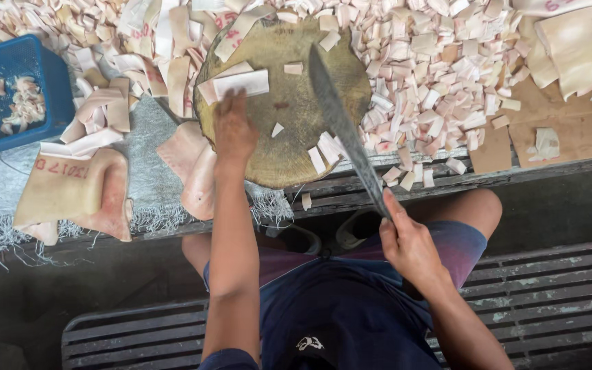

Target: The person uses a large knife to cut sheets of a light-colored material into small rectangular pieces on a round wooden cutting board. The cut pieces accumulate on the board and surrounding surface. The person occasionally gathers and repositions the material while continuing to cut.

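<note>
Pale strip [241, 83]: lies at far left of round wooden chopping block [289, 147], left hand [233, 130] pressing flat on it. Long knife [342, 127]: blade across block's right side, handle enclosed in right hand [405, 243]. Cut pieces [433, 68] heaped beyond block.

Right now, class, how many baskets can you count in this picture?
1: a blue basket at the left edge of the table, partly cropped, so others may lie out of view.

left hand [233, 130] on pale strips [236, 83] | right hand [409, 241] grips cleaver [342, 127] | round chopping block [286, 116]
</note>
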